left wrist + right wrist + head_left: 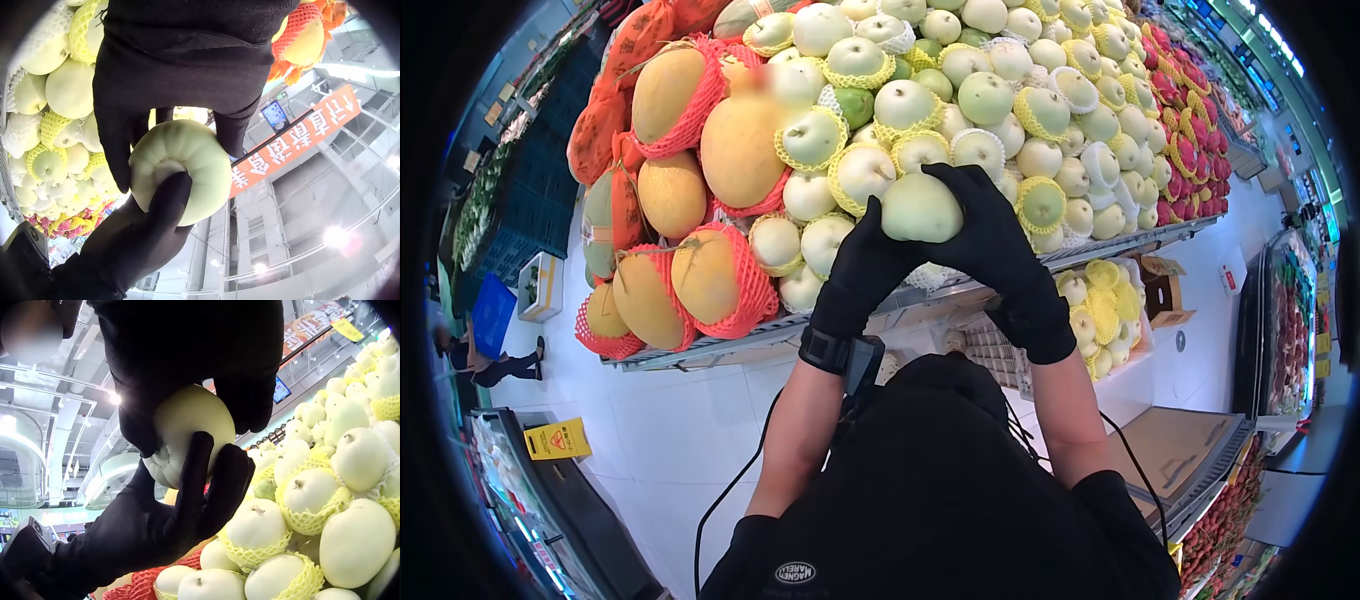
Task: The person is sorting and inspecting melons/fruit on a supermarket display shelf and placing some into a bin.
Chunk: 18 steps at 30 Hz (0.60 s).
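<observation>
Both hands, in black gloves, hold one pale green melon [922, 208] up in front of the fruit display. My left hand [874, 265] grips it from the left, fingers curled round its side. From the other side my right hand [984, 240] grips it. In the left wrist view the right hand's thumb [170, 199] lies against the round scar at one end of the melon [206, 169], which has shallow ribs. The right wrist view shows the left hand's fingers [200, 469] across the melon [187, 415].
Pale melons [863, 170], many in yellow foam nets, are heaped ahead. Larger yellow melons [745, 150] in red nets lie left, dragon fruit [1190, 130] right. A crate of netted fruit [1105, 315] stands below the display. A person [505, 365] carrying a blue crate is far left.
</observation>
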Each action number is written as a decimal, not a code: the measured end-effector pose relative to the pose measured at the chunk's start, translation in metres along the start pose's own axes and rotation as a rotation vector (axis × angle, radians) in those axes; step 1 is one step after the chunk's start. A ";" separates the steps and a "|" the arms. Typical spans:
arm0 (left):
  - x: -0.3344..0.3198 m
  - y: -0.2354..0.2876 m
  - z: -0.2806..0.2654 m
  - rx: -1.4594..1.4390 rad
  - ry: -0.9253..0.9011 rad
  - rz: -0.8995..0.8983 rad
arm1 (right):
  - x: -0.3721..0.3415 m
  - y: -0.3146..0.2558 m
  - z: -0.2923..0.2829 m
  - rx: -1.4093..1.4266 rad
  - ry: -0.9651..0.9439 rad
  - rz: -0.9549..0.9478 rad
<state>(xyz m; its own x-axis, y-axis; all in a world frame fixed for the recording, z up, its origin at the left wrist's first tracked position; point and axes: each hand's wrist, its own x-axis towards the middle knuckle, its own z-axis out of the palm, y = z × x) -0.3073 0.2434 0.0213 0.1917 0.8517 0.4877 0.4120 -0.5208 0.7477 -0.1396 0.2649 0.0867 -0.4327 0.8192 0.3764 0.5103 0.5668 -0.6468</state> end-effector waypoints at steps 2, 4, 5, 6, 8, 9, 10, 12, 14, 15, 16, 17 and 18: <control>-0.001 0.000 -0.001 -0.062 0.023 -0.055 | 0.002 -0.003 0.001 0.042 -0.020 0.009; -0.004 -0.007 -0.005 0.400 -0.006 0.078 | 0.000 -0.004 0.002 0.118 -0.008 0.009; -0.005 -0.008 -0.003 0.321 -0.008 0.056 | -0.001 -0.003 0.002 0.164 -0.010 0.023; -0.003 -0.007 -0.001 0.242 -0.010 0.034 | -0.003 -0.001 0.002 0.211 -0.011 0.036; -0.001 -0.010 0.002 -0.407 -0.003 -0.167 | -0.005 0.003 0.003 0.273 -0.011 0.050; 0.001 -0.013 0.004 -0.976 0.007 -0.347 | -0.005 0.006 0.004 0.290 -0.011 0.051; 0.001 -0.015 0.004 -1.546 0.020 -0.525 | -0.005 0.008 0.005 0.308 -0.011 0.051; 0.000 -0.013 0.004 -1.901 -0.032 -0.586 | -0.003 0.007 0.008 0.390 0.022 0.101; 0.001 -0.009 0.004 -2.121 -0.050 -0.620 | -0.002 0.009 0.012 0.444 0.056 0.127; 0.002 -0.008 0.004 -2.163 -0.040 -0.626 | -0.002 0.014 0.015 0.458 0.072 0.130; 0.003 -0.006 0.004 -2.205 -0.030 -0.630 | -0.003 0.017 0.017 0.470 0.088 0.131; 0.005 -0.004 0.004 -2.271 -0.035 -0.673 | -0.003 0.019 0.018 0.479 0.089 0.151; 0.007 -0.002 0.004 -2.335 -0.040 -0.719 | -0.004 0.020 0.018 0.489 0.090 0.171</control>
<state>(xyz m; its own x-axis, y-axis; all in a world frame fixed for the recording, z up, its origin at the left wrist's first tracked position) -0.3032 0.2503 0.0210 0.5477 0.8343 0.0636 -0.8133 0.5486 -0.1939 -0.1406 0.2715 0.0603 -0.2974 0.9129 0.2796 0.1521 0.3344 -0.9301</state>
